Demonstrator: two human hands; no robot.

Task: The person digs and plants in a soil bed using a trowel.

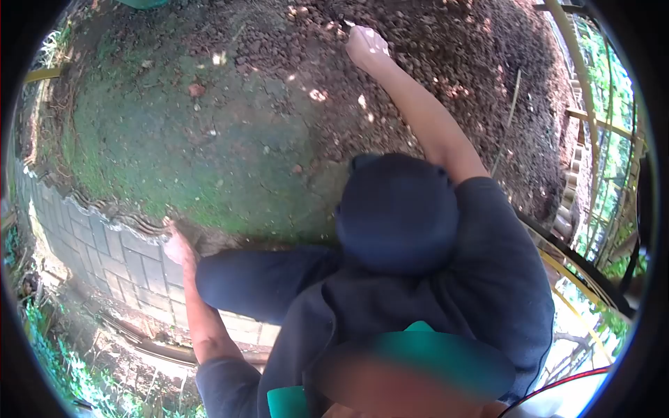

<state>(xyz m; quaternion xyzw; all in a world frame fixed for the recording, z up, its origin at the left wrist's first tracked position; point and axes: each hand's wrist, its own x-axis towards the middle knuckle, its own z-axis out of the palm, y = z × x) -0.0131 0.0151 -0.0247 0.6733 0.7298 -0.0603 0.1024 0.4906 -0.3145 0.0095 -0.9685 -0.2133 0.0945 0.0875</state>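
The right hand squeezes one small pale thing near brown soil. One left hand: I can't tell its grip.

Beside the rough, matt paving, mossy earth looks velvety; farther from it, soil is crumbly; right of it, trousers are smooth matt cloth

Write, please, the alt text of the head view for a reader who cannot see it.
A person's right hand is stretched over loose brown soil, a small pale tip showing beside it; the left hand is near the edge of brick paving. Greenish ground lies before the bent, dark-clothed knees.
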